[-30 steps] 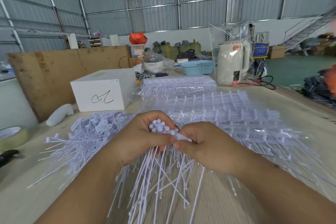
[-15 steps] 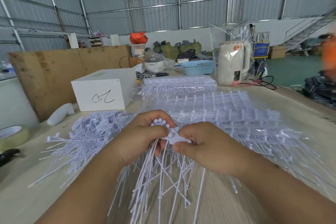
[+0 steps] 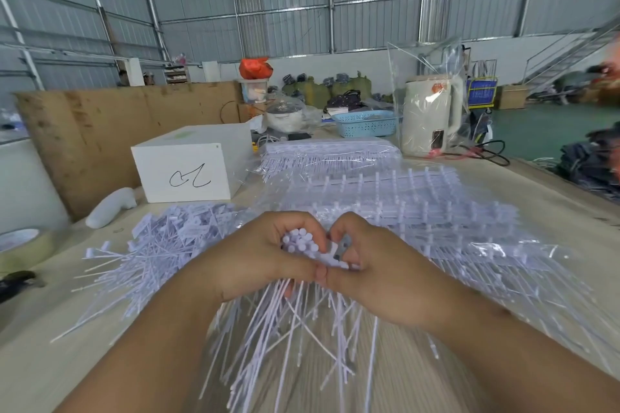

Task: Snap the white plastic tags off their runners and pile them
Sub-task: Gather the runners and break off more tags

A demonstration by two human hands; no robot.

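My thumbs have met; my left hand point(image 3: 261, 258) grips a bunch of tags point(image 3: 299, 242), my right hand point(image 3: 375, 265) pinches one tag point(image 3: 336, 253).

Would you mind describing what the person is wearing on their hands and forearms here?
Nothing shows on either: the left hand and right hand are bare, with no gloves, rings, watch or bands in view. Both forearms are uncovered to the frame's lower edge, so no sleeve is visible.

Both hands point(image 3: 322, 265) around bunched white tags point(image 3: 299, 242)
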